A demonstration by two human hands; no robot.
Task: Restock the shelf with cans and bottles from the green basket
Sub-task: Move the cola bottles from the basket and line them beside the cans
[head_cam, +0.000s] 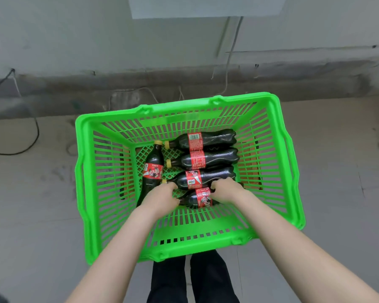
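Both hands (190,194) on dark, red-labelled cola bottle (200,199) inside green basket (83,171).

Both hands (190,193) on basketed bottle (200,197)

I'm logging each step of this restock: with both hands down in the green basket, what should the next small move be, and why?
Probably lift the nearest dark cola bottle with the red label straight up out of the green plastic basket. The left hand is at its neck end and the right hand at its body end, so both appear closed on it already. It lies nearest of the five, with nothing on top.
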